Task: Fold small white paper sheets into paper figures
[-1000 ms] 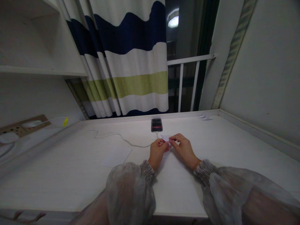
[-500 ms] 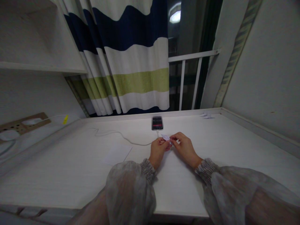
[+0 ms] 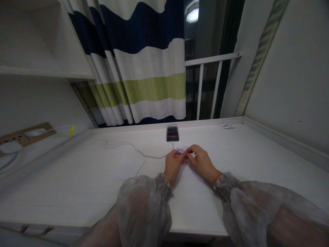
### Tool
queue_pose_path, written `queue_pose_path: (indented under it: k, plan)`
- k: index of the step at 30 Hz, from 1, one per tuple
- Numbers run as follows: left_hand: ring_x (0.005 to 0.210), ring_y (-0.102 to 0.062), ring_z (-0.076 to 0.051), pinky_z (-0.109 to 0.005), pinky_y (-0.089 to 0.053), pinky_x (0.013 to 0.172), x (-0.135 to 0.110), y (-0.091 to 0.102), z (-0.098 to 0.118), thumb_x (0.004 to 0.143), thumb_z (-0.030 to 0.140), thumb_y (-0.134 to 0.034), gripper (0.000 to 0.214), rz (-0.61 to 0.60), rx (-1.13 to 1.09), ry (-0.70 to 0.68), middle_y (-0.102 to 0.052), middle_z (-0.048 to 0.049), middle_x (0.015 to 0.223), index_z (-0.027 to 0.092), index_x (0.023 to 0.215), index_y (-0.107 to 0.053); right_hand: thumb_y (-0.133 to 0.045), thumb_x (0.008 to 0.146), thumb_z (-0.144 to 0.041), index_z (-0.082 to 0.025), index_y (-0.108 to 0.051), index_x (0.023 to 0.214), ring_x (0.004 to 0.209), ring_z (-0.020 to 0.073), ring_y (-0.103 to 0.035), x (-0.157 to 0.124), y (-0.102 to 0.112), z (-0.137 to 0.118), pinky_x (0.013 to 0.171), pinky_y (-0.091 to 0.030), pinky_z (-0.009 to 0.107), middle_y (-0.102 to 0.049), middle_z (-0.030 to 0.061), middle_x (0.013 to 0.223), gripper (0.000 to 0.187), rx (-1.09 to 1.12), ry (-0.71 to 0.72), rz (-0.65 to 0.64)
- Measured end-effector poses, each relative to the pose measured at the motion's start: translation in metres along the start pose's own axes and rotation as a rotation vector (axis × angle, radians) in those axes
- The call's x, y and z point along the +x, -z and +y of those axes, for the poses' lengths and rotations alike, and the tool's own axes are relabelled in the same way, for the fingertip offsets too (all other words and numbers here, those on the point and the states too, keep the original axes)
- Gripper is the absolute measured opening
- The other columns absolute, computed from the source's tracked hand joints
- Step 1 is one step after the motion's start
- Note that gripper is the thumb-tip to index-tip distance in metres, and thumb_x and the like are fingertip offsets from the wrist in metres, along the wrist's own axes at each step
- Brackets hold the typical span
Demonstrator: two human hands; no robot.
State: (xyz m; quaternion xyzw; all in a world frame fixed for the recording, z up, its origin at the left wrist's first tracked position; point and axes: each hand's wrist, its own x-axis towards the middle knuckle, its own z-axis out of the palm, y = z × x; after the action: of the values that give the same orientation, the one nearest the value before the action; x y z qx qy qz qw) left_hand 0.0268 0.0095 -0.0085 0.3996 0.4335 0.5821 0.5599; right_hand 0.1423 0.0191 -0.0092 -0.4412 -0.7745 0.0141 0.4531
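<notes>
A small folded piece of white paper (image 3: 181, 150) is pinched between both hands above the white desk (image 3: 77, 185). My left hand (image 3: 173, 164) grips its near left side with closed fingers. My right hand (image 3: 202, 161) pinches its right end with thumb and fingers together. Both wrists come out of grey sheer sleeves. Just behind the hands a phone (image 3: 172, 133) lies on the desk with a white cable (image 3: 133, 148) running left.
A flat white sheet of paper (image 3: 128, 169) lies left of my hands. Small folded paper pieces (image 3: 227, 126) sit at the desk's far right corner. A power strip (image 3: 23, 135) is at the left wall. A striped curtain (image 3: 144, 75) and a window rail stand behind.
The view has drifted slightly. My hands stay together on the folded paper, with only small finger shifts.
</notes>
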Motion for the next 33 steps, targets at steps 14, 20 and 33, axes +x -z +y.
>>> queue_pose_path:
  k: [14, 20, 33]
  plan:
    - [0.055, -0.058, -0.009, -0.020, -0.048, 0.055, -0.0018, -0.0006, -0.0002, 0.063, 0.018, -0.060, 0.011, 0.006, -0.041, -0.002, -0.059, 0.0010, 0.057, 0.014, 0.060, -0.050, -0.047, 0.077, -0.012, -0.017, -0.058, 0.073, 0.070, 0.0185, -0.051, -0.0001, 0.0020, -0.0021, 0.064, -0.044, 0.031, -0.054, 0.0058, 0.070, 0.012, 0.029, 0.153, 0.014]
    - [0.054, -0.056, -0.007, -0.018, -0.046, 0.055, -0.0035, -0.0021, 0.0039, 0.068, 0.021, -0.056, 0.014, 0.005, -0.097, 0.001, -0.059, 0.0005, 0.058, 0.014, 0.059, -0.048, -0.048, 0.078, -0.012, -0.018, -0.062, 0.080, 0.075, 0.0187, -0.052, -0.0005, 0.0025, -0.0020, 0.067, -0.047, 0.033, -0.055, 0.0068, 0.076, 0.015, 0.096, 0.189, -0.002]
    - [0.061, -0.057, -0.009, -0.022, -0.047, 0.063, -0.0063, -0.0025, 0.0059, 0.064, 0.029, -0.063, 0.020, -0.039, -0.096, -0.033, -0.058, 0.0003, 0.062, 0.013, 0.062, -0.050, -0.050, 0.079, -0.014, -0.018, -0.062, 0.084, 0.074, 0.0183, -0.055, 0.0008, 0.0036, 0.0001, 0.066, -0.048, 0.032, -0.059, 0.0064, 0.075, 0.013, 0.107, 0.152, 0.047]
